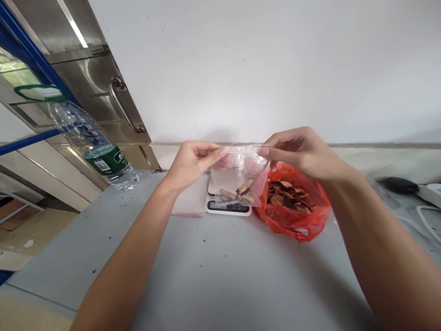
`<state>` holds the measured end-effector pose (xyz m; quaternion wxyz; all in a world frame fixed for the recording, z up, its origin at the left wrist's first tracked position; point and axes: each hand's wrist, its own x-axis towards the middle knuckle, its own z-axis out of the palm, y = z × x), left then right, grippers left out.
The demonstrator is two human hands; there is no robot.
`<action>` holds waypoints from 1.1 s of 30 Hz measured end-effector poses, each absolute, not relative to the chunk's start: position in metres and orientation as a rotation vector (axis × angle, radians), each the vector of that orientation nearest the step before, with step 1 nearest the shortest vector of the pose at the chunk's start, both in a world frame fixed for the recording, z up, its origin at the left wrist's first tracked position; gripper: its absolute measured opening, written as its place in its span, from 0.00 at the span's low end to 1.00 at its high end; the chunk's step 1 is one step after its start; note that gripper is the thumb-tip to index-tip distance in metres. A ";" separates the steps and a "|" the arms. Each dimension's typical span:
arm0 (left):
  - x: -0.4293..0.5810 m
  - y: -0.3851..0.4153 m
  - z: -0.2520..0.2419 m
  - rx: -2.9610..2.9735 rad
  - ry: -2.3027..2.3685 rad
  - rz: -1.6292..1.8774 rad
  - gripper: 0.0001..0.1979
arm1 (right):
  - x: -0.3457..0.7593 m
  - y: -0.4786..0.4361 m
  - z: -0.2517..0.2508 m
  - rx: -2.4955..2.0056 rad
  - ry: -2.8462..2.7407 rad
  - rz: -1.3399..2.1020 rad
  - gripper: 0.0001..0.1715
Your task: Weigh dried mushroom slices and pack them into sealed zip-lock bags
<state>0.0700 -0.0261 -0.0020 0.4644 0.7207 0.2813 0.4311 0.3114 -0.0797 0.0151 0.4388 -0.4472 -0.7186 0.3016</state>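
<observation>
My left hand (193, 161) and my right hand (299, 149) each pinch one end of the top edge of a small clear plastic bag (241, 177). The bag hangs between them, just above a white kitchen scale (227, 207). A few brown dried slices lie in the bottom of the bag. An open red plastic bag (292, 207) with several more dark dried slices sits right of the scale, under my right wrist.
A water bottle (99, 147) with a green label stands at the left on the grey table (206, 266). A stack of flat clear bags (189, 200) lies left of the scale. A steel cabinet (103, 82) stands behind. Cables and a dark object (401, 185) lie at right.
</observation>
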 end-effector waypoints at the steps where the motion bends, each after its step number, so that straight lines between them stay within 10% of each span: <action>1: 0.070 -0.026 -0.002 1.769 0.684 1.065 0.26 | 0.312 -0.080 0.015 -1.103 -1.772 0.732 0.27; 33: 0.083 -0.039 -0.006 2.092 0.584 1.090 0.08 | 0.307 -0.081 0.014 -1.037 -2.006 0.828 0.18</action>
